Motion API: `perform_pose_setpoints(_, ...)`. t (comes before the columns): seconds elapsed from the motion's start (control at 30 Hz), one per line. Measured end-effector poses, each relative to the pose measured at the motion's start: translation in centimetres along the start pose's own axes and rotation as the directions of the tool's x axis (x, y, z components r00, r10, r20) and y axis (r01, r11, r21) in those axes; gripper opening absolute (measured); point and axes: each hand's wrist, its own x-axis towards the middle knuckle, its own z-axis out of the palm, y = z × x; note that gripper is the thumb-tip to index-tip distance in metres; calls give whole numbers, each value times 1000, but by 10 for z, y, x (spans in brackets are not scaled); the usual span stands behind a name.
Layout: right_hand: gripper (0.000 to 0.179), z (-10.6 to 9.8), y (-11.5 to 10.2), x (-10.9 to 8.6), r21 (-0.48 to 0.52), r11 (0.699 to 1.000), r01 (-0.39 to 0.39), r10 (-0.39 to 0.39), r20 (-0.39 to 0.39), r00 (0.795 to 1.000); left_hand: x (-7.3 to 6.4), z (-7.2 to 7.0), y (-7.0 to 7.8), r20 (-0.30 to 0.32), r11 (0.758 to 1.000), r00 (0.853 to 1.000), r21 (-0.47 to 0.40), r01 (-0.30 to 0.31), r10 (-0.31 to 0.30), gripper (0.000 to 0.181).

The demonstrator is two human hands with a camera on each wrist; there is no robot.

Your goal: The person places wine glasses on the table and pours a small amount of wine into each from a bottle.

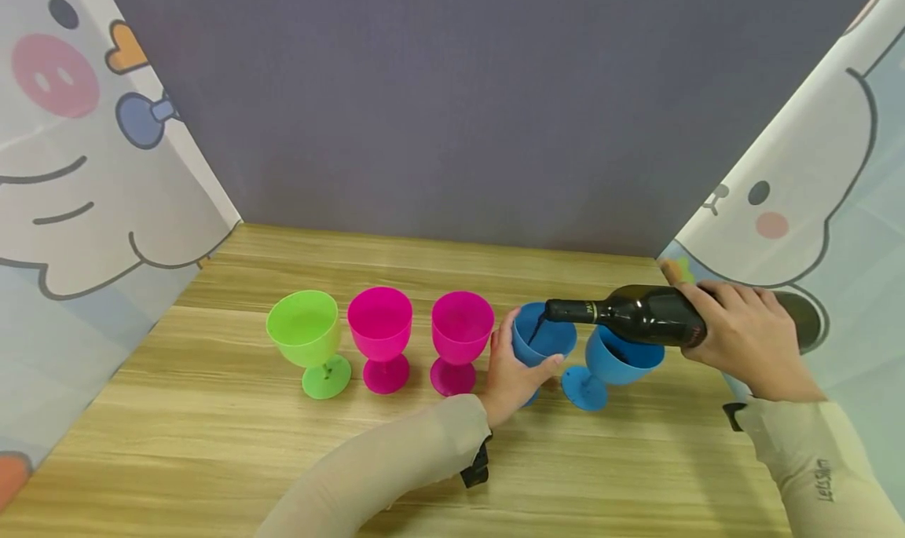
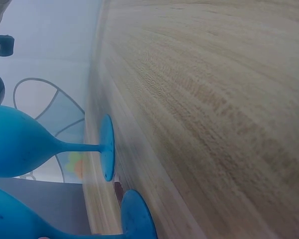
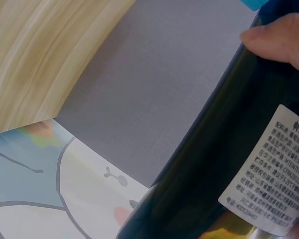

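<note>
My left hand [image 1: 505, 381] grips a blue goblet [image 1: 558, 339] by its bowl, thumb on the near side and fingers on the left. My right hand [image 1: 749, 338] holds a dark glass wine bottle [image 1: 654, 314] tilted to the left, its mouth over that goblet. A thin dark stream of liquid [image 1: 537, 328] falls from the mouth into the bowl. Under the bottle, to the right, stands a second blue goblet [image 1: 618, 369] with dark liquid inside. In the right wrist view, a white printed label [image 3: 271, 172] shows on the bottle.
Left of the blue goblets, two magenta goblets [image 1: 380, 330] and a green goblet [image 1: 305, 342] stand in a row on the wood-grain table [image 1: 212, 412]. A grey panel [image 1: 452, 114] rises behind; cartoon-printed sheets [image 1: 92, 192] flank both sides.
</note>
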Motion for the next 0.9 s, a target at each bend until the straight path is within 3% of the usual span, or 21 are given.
perform_pose_setpoints(0.53,60,6,1,1,28,1000,5,-4,-48,999,0,0,-1,7,1000,1000,-9,-14,14,86)
perform_pose_setpoints(0.9,63,5,3,1,32,999,11,-10,-32,999,1,2,0,3,1000,1000,-14,-7,8,85)
